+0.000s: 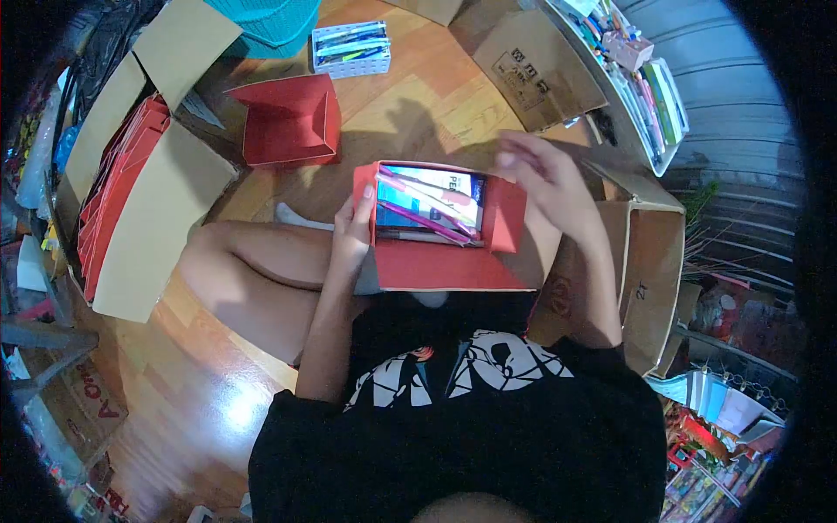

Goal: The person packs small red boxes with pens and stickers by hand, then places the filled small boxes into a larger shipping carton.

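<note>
The red box (436, 248) sits at the centre of the frame, resting on the person's lap above the wooden floor (418, 105), and it looks easy to upset: the left hand (353, 228) grips only its left wall, thumb curled over the rim and fingers underneath, so a loose grip could let the box tip toward the knees and spill what is inside. The right hand (534, 170) hovers over the right flap (504, 213) with fingers loosely bent and holding nothing that can be made out; if it presses that flap down askew, the thin card could crease or catch on the pens (427, 213), which lie slantwise and stick up near the rim. The box itself is a shallow red cardboard tray with its flaps open, showing a bright printed packet under several pink and purple pens. Toward the upper left lies another folded red box (292, 122), and at far left an open carton (131, 166) holds a stack of flat red sheets.
</note>
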Motion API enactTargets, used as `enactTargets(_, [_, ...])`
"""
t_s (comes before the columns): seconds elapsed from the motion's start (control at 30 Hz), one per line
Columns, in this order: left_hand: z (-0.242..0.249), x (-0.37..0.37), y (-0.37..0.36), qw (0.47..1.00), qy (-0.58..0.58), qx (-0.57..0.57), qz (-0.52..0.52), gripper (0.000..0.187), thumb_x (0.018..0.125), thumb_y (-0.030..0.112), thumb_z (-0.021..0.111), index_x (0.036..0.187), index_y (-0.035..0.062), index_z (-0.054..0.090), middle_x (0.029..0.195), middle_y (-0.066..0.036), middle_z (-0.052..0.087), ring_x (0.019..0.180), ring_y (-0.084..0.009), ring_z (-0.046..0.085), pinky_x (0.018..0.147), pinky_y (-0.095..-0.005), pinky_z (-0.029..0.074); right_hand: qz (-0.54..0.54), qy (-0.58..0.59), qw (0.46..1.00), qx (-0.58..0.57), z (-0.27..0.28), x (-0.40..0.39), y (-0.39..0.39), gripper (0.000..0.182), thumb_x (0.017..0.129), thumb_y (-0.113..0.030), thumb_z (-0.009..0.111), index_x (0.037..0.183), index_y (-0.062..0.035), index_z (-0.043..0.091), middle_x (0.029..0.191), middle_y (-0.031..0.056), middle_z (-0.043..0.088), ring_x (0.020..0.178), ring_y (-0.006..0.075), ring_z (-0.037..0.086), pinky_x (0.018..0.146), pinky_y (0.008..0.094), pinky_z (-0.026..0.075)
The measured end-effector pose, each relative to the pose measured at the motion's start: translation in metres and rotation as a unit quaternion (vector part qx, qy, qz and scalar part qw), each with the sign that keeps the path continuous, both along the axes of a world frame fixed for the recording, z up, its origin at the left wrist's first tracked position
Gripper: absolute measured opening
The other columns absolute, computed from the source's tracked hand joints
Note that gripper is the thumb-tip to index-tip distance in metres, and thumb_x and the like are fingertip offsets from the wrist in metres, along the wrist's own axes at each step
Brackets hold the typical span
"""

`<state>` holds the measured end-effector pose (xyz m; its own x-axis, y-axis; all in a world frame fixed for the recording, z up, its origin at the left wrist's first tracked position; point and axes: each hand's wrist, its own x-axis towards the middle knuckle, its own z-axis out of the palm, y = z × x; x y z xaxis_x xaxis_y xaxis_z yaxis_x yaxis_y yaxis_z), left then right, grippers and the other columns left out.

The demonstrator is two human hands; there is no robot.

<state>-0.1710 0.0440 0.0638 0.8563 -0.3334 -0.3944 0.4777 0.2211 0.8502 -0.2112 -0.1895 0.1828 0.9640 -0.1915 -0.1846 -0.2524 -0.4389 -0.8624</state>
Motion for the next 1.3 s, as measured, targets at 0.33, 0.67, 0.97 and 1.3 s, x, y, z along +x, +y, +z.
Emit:
enactTargets(0.33, [0.009, -0.001, 0.0, 1.0, -0.019, -0.011, 0.02, 0.033, 0.088, 0.031, 0.046, 0.093, 0.0011, 0.058, 0.079, 0.0, 0.056, 0.069, -0.006, 0.049, 0.062, -0.0199, 0.039, -0.121, 0.1, 0.975, 0.157, -0.049, -0.058, 0.001, 0.025, 0.081, -0.016, 0.058, 0.097, 0.0023, 0.056, 0.074, 0.0031, 0.058, 0.068, 0.0086, 0.051, 0.062, 0.0226, 0.042])
enactTargets(0.67, [0.015, 0.068, -0.036, 0.984, -0.099, 0.108, 0.1, 0.038, 0.086, 0.038, 0.049, 0.075, 0.0029, 0.058, 0.064, 0.003, 0.05, 0.059, -0.0045, 0.043, 0.049, -0.0198, 0.033, -0.089, -0.004, 0.996, -0.006, -0.088, 0.052, -0.044, 0.022, 0.077, -0.014, 0.058, 0.088, 0.0049, 0.06, 0.062, 0.0103, 0.06, 0.056, 0.01, 0.052, 0.053, 0.0275, 0.043])
enactTargets(0.97, [-0.045, 0.079, -0.046, 0.965, -0.113, 0.238, -0.007, 0.031, 0.088, 0.023, 0.047, 0.107, -0.0005, 0.054, 0.08, -0.001, 0.057, 0.07, -0.0048, 0.047, 0.056, -0.0198, 0.038, -0.091, 0.036, 0.993, -0.071, -0.169, 0.06, -0.06, 0.026, 0.08, -0.019, 0.056, 0.09, 0.0046, 0.06, 0.074, 0.0115, 0.063, 0.066, 0.0127, 0.056, 0.061, 0.0296, 0.045])
enactTargets(1.3, [-0.037, 0.081, -0.042, 0.914, -0.222, 0.257, -0.223, 0.055, 0.091, 0.044, 0.02, 0.131, 0.006, 0.028, 0.136, -0.019, 0.021, 0.128, -0.0267, 0.018, 0.104, -0.0322, 0.012, -0.119, 0.071, 0.987, 0.085, -0.146, 0.058, -0.05, 0.046, 0.089, -0.037, 0.042, 0.09, 0.0054, 0.06, 0.073, 0.0045, 0.059, 0.067, 0.0114, 0.05, 0.067, 0.0256, 0.041])
